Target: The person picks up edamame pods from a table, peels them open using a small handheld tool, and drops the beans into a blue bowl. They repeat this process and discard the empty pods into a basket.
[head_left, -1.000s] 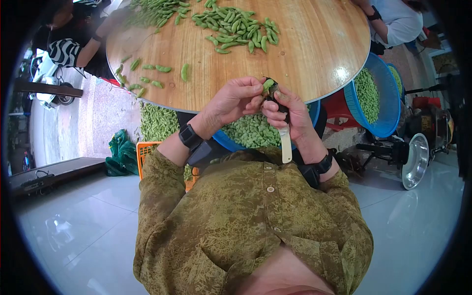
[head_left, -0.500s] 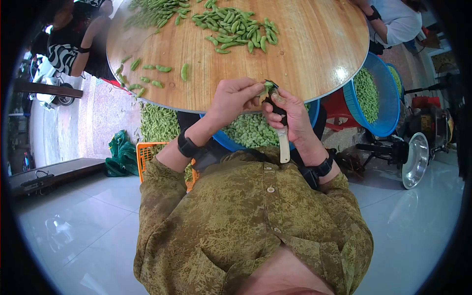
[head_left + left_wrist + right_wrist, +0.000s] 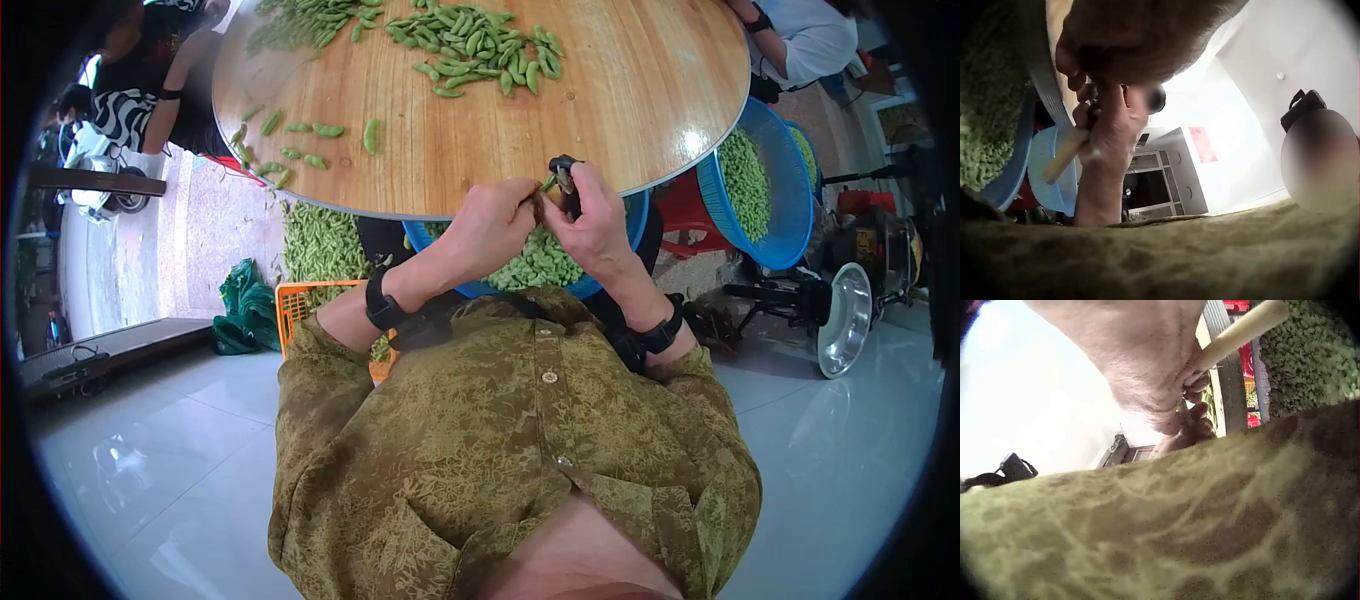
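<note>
round wooden desk (image 3: 640, 100) carries loose pods (image 3: 470, 45) — at its near edge the left hand (image 3: 490, 230) pinches one green pod (image 3: 548, 184) beside the pale-handled tool (image 3: 1244, 334) gripped in the right hand (image 3: 590, 225), where light, steady pressure would likely work best.

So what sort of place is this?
Probably an informal workspace in a home or small shop: a round wooden table with green pods, a blue tub of shelled beans, and a glossy tiled floor.

Mostly hidden green pod (image 3: 548, 184) just beside pale-handled tool (image 3: 1244, 334)
</note>
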### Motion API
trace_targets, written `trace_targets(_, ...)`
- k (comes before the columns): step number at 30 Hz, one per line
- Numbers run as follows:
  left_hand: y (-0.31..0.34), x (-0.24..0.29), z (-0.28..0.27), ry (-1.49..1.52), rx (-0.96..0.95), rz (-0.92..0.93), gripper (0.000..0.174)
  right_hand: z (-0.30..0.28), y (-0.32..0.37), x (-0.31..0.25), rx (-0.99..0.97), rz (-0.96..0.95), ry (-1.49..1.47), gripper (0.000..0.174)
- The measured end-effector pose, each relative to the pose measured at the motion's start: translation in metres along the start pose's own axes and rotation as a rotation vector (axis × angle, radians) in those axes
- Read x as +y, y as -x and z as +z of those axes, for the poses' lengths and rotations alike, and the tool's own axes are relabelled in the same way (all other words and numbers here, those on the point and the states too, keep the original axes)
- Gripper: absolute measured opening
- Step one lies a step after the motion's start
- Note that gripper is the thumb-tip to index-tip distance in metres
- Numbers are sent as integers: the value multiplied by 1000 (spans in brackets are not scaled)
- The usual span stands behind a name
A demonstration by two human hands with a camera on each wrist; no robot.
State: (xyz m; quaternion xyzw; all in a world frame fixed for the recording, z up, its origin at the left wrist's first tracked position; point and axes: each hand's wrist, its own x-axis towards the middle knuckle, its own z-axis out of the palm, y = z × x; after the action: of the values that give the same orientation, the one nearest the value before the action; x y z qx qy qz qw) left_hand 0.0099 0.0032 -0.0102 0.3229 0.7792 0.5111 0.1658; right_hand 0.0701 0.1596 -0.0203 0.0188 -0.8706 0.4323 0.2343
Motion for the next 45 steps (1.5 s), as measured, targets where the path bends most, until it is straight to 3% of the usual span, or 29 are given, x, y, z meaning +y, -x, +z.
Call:
trace_targets(2, 3, 2, 1, -34, -12, 8, 14, 1, 0, 6, -31, -117, 61, 30)
trace_targets(8, 5, 13, -2, -97, -35, -17, 15, -4, 2, 6, -156, -96, 31, 29)
trace_targets(12, 6, 5, 0, -74, -44, 29, 14, -1, 4, 4, -150, -194, 116, 28)
trace_targets(18, 12, 4, 1, -136, -38, -53, 12, 5, 4, 0, -206, -239, 105, 25)
trace_targets(24, 17, 8, -5, -176, -29, -90, 13, 10, 3, -3, -220, -200, 25, 22)
trace_targets(26, 20, 2, -6, -189, -13, 13, 17, 6, 3, 1, -273, -105, -16, 17)
trace_targets(30, 20, 4, -11, -111, -41, -65, 28, 2, 1, 2, -271, -82, -14, 14)
trace_targets(34, 23, 3, -33, -110, -83, -101, 17, -1, 4, 5, -328, 21, -35, 13)
trace_targets(36, 26, -14, -55, -382, 128, 77, 19, -4, 7, 8, -379, -45, -65, 12)
trace_targets(38, 24, -27, -88, -606, 237, 109, 16, -9, 5, 7, -396, -94, -63, 12)
trace_targets(40, 12, -38, -121, -955, 222, 50, 18, -13, 5, 7, -409, -147, -56, 12)
trace_targets(44, -29, -41, -141, -1060, 319, 134, 20, -12, 3, 4, -467, -158, -100, 13)
trace_targets(45, -49, -51, -142, -961, 276, 271, 20, -12, 2, 2, -462, -135, -124, 12)
